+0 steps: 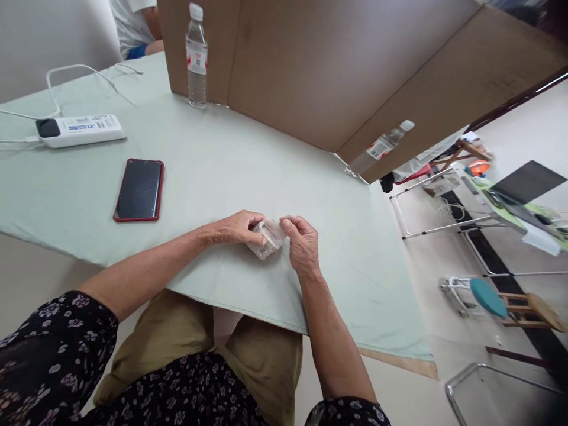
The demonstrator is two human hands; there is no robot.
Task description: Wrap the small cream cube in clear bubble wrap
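Both of my hands meet over the near middle of a table covered in pale green cloth (222, 165). Between them is a small clear packet (267, 238) with something tan inside; I cannot make out its contents. My left hand (233, 228) has its fingers curled round the packet's left end. My right hand (302, 239) pinches the packet's right end with thumb and fingertips. The packet rests low, at or just above the cloth.
A red-cased phone (139, 189) lies face up to the left. A white power strip (80, 129) with cables sits at the far left. Two water bottles (196, 56) (381, 147) stand by a cardboard screen (337, 65). Another person (135, 26) sits behind it. Stools and a desk are at right.
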